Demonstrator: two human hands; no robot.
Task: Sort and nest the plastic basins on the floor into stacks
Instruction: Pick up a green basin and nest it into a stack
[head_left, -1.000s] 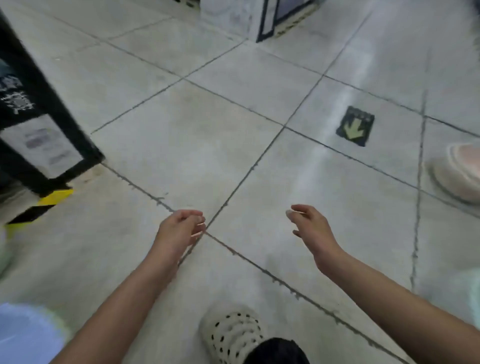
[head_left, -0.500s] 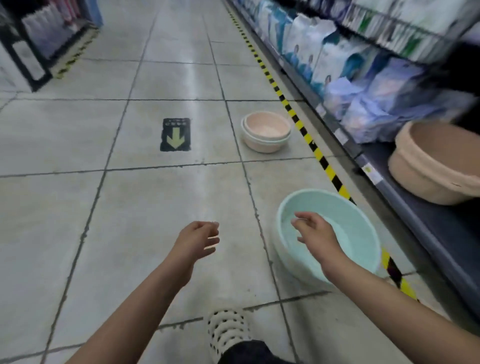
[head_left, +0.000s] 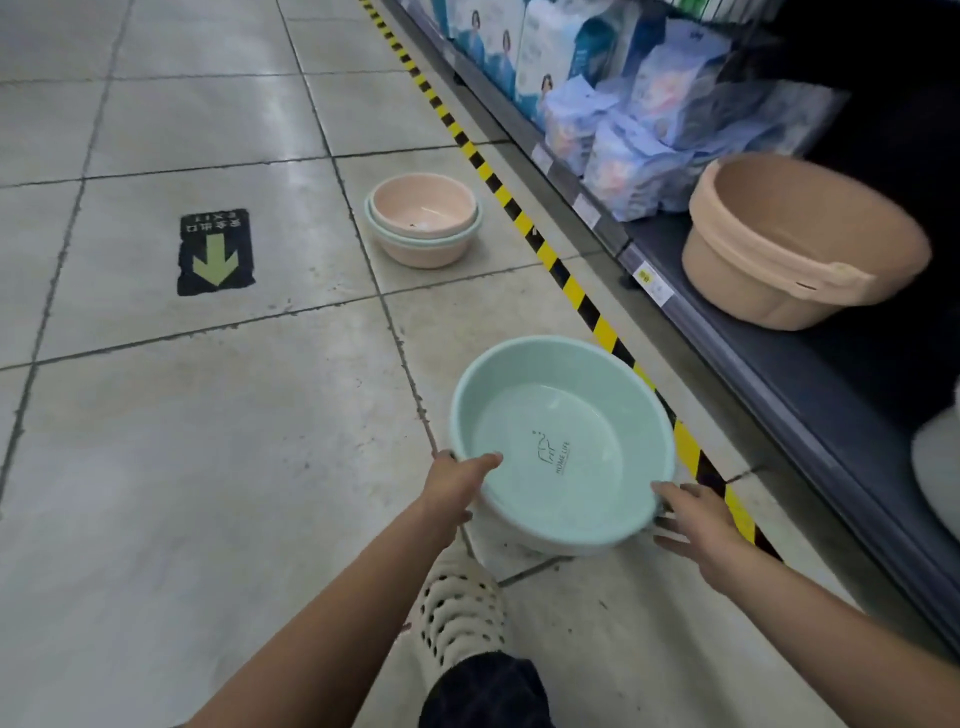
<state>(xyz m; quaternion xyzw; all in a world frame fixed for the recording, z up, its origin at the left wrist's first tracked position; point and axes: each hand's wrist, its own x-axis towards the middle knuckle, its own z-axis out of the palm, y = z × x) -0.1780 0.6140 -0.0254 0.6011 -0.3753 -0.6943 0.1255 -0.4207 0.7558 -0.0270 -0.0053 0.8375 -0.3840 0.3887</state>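
A mint-green basin (head_left: 563, 441) with a small printed logo sits low over the tiled floor, close in front of me and tilted slightly. My left hand (head_left: 457, 480) grips its near-left rim with the thumb inside. My right hand (head_left: 693, 519) is at the near-right rim, thumb on the edge and fingers spread beneath it. Farther ahead a nested stack of basins (head_left: 423, 223) stands on the floor: a pink one on top, a mint rim under it and a pink one below.
A store shelf (head_left: 769, 343) runs along the right, edged by yellow-black floor tape (head_left: 566, 283). It holds a large tan tub (head_left: 779, 244) and blue packages (head_left: 613, 119). A green arrow sticker (head_left: 215, 252) marks the floor at left. My white perforated shoe (head_left: 460, 618) is below the basin.
The view swung from bare floor to the aisle by the shelf. Both hands, empty and apart before, have reached forward and taken hold of the mint-green basin's near rim.
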